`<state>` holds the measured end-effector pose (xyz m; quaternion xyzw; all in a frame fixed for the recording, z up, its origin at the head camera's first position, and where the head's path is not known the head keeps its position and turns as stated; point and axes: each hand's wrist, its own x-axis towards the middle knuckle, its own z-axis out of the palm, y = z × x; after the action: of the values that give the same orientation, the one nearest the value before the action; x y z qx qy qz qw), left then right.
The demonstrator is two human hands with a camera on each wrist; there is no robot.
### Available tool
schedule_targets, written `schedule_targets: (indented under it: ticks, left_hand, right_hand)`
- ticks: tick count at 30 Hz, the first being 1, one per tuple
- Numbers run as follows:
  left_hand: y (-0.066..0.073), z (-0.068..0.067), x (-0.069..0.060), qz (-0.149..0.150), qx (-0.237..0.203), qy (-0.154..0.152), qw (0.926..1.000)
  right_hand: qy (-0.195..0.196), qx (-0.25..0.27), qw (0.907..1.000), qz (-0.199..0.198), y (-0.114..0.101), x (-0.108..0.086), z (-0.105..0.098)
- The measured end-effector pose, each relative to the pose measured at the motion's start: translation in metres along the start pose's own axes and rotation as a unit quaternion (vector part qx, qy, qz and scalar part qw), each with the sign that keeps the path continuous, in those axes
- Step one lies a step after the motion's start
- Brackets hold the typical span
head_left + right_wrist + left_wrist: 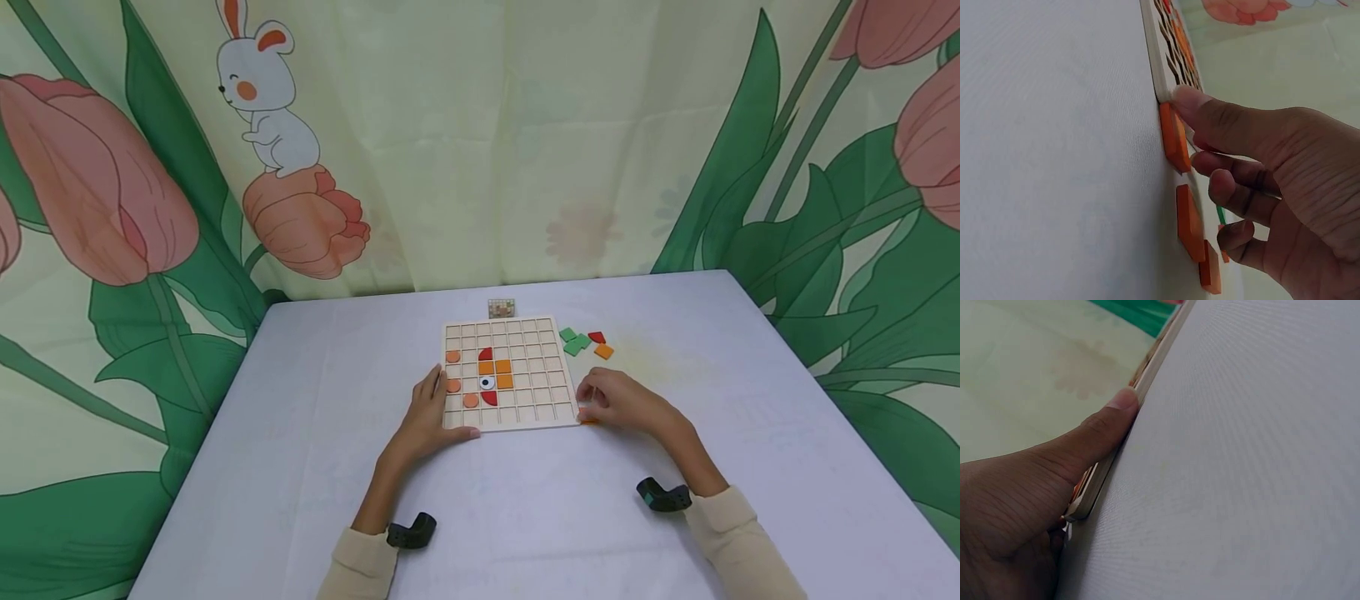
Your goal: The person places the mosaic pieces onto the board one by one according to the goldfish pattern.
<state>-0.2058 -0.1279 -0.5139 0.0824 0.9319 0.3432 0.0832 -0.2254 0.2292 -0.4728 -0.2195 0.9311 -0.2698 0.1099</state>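
Note:
A pale wooden grid board lies on the table. My left hand rests against its near-left corner, the thumb straight along the front edge and the fingers along the left side. On the board are orange squares, red quarter-round tiles, round peach tiles and a white tile with an eye. At the near-right corner, my right hand pinches an orange tile between thumb and index finger, low beside the board. Its other fingers are loosely curled.
Green tiles, a red tile and an orange tile lie right of the board. Two more orange tiles show near the right hand. A small patterned card stands behind the board. A printed curtain hangs behind.

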Motion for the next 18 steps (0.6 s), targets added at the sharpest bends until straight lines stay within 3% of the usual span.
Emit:
schedule_targets:
  ticks: [6,18]
  left_hand:
    - [-0.001,0.0,0.0,0.002,-0.003,0.001,1.0]
    - [0.001,0.0,0.0,0.0,-0.015,0.001,0.9999]
  right_hand:
    - [-0.015,0.005,0.9998,0.007,0.004,-0.005,-0.003]
    - [0.017,-0.01,0.9998,-0.009,0.011,-0.004,-0.001]
